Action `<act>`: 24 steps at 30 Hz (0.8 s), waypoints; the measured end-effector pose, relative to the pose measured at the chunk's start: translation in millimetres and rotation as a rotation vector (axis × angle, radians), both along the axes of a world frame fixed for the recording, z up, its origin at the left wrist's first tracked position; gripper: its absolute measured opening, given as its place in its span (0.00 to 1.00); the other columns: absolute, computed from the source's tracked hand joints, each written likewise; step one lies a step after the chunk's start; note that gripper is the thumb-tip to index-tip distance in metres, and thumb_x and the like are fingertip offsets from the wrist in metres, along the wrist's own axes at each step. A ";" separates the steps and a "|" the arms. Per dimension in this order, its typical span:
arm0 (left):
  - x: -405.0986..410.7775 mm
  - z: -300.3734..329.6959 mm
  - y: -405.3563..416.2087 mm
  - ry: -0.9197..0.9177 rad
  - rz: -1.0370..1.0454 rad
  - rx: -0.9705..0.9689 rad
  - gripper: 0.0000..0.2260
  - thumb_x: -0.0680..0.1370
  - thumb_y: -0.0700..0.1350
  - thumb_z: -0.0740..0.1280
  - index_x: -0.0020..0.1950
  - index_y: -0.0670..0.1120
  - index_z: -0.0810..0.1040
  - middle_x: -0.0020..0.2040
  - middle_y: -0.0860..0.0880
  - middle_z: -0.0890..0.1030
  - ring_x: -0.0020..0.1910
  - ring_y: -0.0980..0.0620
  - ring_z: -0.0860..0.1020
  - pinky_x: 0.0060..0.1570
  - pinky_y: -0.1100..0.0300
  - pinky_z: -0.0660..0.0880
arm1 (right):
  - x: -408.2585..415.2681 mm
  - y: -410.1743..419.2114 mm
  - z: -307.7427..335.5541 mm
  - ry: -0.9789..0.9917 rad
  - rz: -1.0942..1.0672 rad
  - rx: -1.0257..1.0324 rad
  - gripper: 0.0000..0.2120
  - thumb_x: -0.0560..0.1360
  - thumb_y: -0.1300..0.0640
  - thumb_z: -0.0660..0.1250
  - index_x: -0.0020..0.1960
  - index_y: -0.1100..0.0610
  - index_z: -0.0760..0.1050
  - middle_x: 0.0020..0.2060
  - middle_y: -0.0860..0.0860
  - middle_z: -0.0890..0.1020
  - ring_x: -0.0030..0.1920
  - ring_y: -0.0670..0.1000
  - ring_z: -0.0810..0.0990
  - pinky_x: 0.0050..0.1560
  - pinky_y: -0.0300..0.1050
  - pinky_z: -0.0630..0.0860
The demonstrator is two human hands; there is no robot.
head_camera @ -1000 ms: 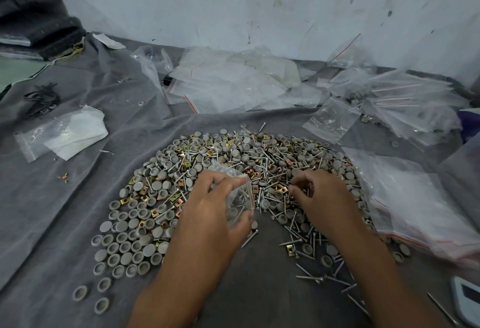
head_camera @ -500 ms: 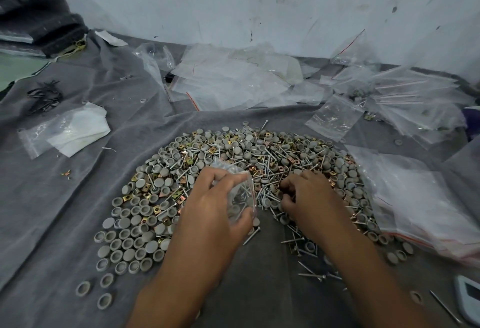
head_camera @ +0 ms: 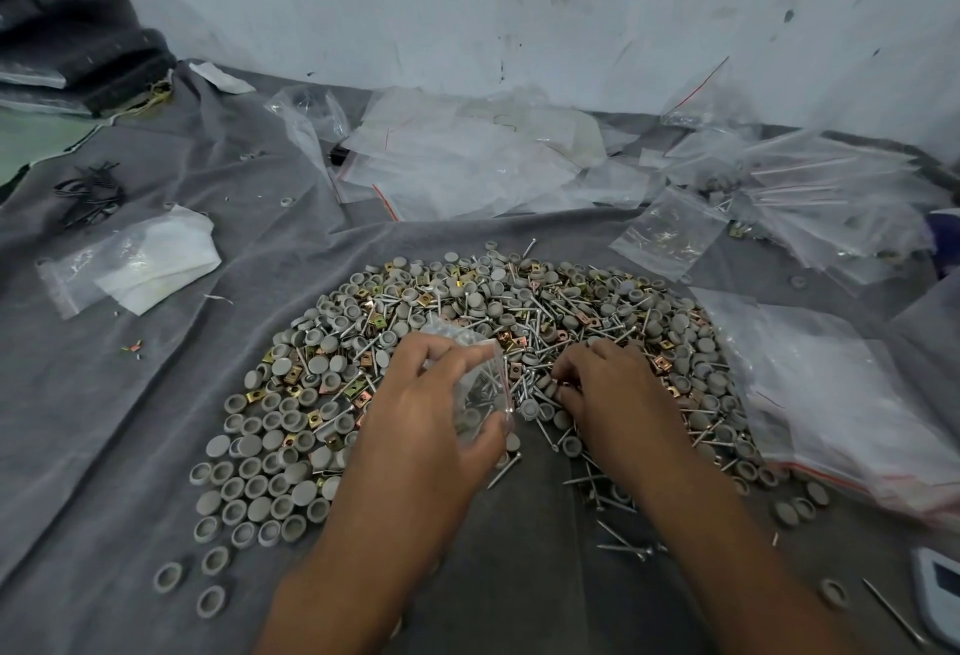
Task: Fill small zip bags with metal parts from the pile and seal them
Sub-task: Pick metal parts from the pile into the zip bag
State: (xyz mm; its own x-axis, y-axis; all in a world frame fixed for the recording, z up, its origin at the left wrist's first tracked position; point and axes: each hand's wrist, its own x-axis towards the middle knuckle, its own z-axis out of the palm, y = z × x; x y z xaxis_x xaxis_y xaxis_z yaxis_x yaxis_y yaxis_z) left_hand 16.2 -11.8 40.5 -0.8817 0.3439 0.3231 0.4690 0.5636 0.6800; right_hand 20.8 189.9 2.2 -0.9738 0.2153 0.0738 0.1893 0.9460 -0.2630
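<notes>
Left hand (head_camera: 415, 426): holds a small clear zip bag (head_camera: 480, 389) over the near edge of the pile, thumb below and fingers (head_camera: 441, 358) curled over its top, pinching it so the mouth faces right.
Zip bag: a few nails and a grey cap show through the plastic; whether it is sealed cannot be told.
Right hand (head_camera: 618, 394): rests palm-down on the pile just right of the bag, fingers curled down into the parts; whether they pinch any piece cannot be told.
Pile (head_camera: 467, 332): grey round caps, silver nails and brass-coloured square clips, heaped in a wide arc on a grey cloth (head_camera: 156, 394).
Loose caps (head_camera: 249, 488): spread in rows at the pile's left edge, a few well apart near the cloth's front.
Empty bags (head_camera: 467, 155): clear zip bags with red strips lie heaped beyond the pile, against the wall.
Right-side bags (head_camera: 841, 394): a flat stack just beside the pile.
Far left: a bag with white sheets (head_camera: 135, 259) inside.
</notes>
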 end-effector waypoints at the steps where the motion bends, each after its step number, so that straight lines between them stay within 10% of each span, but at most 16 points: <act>1: -0.2 0.1 0.0 0.000 -0.001 0.001 0.23 0.72 0.48 0.75 0.66 0.56 0.77 0.51 0.61 0.68 0.45 0.69 0.71 0.44 0.78 0.67 | -0.6 0.0 -0.3 0.005 -0.001 -0.003 0.07 0.81 0.50 0.65 0.59 0.44 0.73 0.57 0.44 0.74 0.58 0.49 0.70 0.55 0.44 0.70; 24: 0.4 -0.1 -0.3 0.001 0.000 -0.011 0.22 0.73 0.53 0.71 0.67 0.59 0.75 0.52 0.63 0.67 0.46 0.68 0.72 0.44 0.76 0.69 | -0.1 -0.3 -1.2 0.045 0.046 -0.006 0.06 0.83 0.48 0.60 0.55 0.44 0.75 0.51 0.43 0.73 0.53 0.46 0.72 0.49 0.43 0.73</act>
